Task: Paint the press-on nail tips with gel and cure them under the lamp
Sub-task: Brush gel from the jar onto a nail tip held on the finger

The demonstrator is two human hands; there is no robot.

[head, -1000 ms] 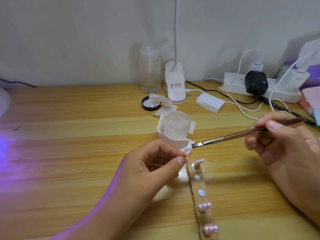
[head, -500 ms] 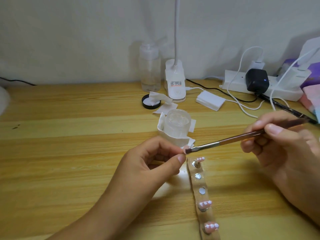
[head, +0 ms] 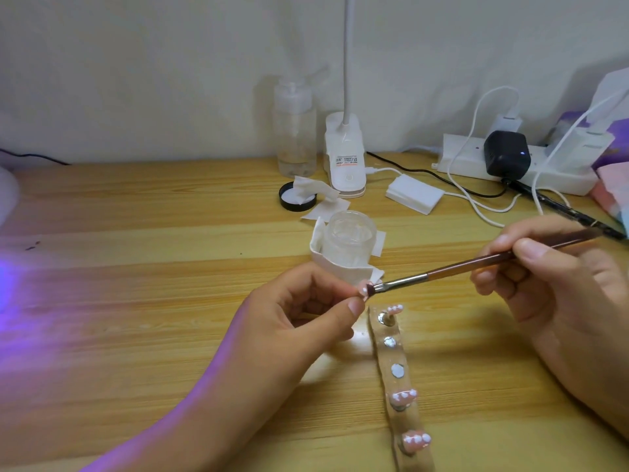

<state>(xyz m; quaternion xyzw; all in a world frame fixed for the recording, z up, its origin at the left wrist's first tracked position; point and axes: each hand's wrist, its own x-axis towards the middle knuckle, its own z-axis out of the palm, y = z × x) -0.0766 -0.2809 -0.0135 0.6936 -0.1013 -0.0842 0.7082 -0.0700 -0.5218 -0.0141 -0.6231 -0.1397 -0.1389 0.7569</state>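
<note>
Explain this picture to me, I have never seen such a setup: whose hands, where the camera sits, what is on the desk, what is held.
No machine here: a person works with bare hands, and the one picture comes from a camera worn on their head, looking down at a wooden desk. The left hand pinches a small pink nail tip; the right hand holds a thin brush like a pen, its bristles touching that tip. Below lies a holder strip with three more painted tips and bare metal studs. Behind the hands stands a small glass jar with white paper around it, then a black lid, a clear bottle, a white clip lamp and a power strip. Purple light spills in from the left.
</note>
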